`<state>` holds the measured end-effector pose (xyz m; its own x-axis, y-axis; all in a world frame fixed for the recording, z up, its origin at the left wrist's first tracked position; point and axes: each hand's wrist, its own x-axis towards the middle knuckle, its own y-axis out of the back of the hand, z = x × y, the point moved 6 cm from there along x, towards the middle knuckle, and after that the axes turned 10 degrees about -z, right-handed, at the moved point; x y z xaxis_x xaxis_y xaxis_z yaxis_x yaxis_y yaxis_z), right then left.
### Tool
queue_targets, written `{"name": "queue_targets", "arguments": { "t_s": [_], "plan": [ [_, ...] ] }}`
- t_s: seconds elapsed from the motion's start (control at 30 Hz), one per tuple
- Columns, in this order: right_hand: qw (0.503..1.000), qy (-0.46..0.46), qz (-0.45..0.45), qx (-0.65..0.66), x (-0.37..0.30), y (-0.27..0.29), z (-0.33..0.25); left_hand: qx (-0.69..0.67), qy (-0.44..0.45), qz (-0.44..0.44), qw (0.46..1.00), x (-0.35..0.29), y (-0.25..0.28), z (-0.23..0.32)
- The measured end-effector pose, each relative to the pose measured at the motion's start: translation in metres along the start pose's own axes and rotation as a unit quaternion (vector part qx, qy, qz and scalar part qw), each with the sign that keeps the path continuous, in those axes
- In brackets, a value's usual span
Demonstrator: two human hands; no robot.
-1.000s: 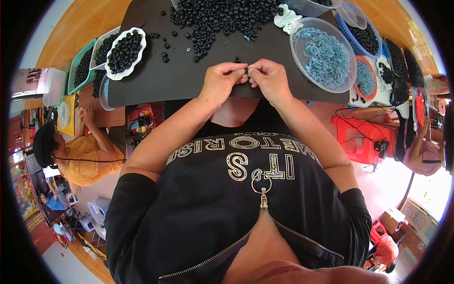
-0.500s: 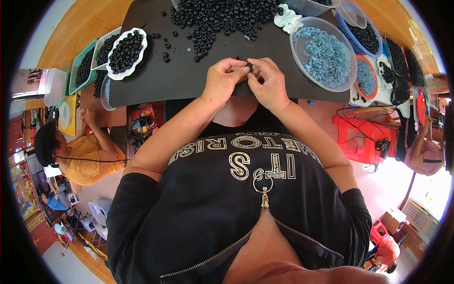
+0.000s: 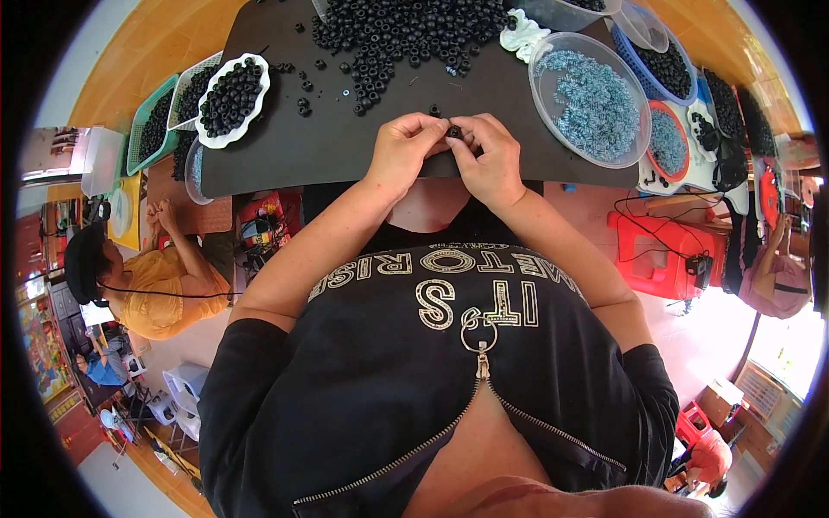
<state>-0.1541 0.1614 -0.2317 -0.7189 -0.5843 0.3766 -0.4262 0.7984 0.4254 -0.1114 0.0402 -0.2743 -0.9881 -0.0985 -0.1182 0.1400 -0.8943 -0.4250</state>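
Near the front edge of the dark table (image 3: 285, 164), my two hands meet over a small black round part with a hole (image 3: 454, 132). My left hand (image 3: 404, 155) is closed, with thumb and fingertips pinched at the part's left side. Closed too, my right hand (image 3: 489, 160) grips the part from the right between thumb and fingers. Just beyond my fingertips another black part (image 3: 434, 110) lies on the table. A large heap of black round parts (image 3: 406, 34) spreads over the far side. To the right stands a clear round tub (image 3: 537, 104) of small pale-blue translucent rings.
A white scalloped dish (image 3: 262, 97) of black parts sits at the left, beside a green basket (image 3: 135, 155). A blue basket (image 3: 629, 65) and an orange-rimmed dish (image 3: 687, 164) stand at the right. A person in yellow (image 3: 164, 298) sits to my left. A red stool (image 3: 648, 259) stands at right.
My fingers have shifted and the black part has turned, so more of it and its hole now shows. The part has come slightly nearer to me.
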Motion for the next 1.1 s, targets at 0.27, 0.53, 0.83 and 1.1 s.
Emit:
{"name": "queue_targets", "arguments": {
  "t_s": [0.27, 0.53, 0.83, 1.1],
  "plan": [
    [0.999, 0.024, -0.008, -0.025, -0.0014, 0.0033, -0.0020, 0.032, -0.002, -0.017, 0.999, -0.0007, -0.0012, -0.0001],
    [0.996, 0.076, -0.028, -0.038, -0.0001, 0.0045, -0.0028, 0.086, -0.028, -0.035, 0.995, 0.0013, -0.0073, 0.0052],
    [0.998, -0.013, -0.055, -0.035, 0.0006, 0.0038, -0.0004, 0.083, -0.022, -0.023, 0.996, 0.0028, -0.0034, 0.0019],
    [0.998, 0.015, -0.043, -0.051, -0.0014, 0.0054, -0.0037, 0.000, -0.018, -0.022, 1.000, 0.0017, -0.0036, -0.0001]
  ]
}}
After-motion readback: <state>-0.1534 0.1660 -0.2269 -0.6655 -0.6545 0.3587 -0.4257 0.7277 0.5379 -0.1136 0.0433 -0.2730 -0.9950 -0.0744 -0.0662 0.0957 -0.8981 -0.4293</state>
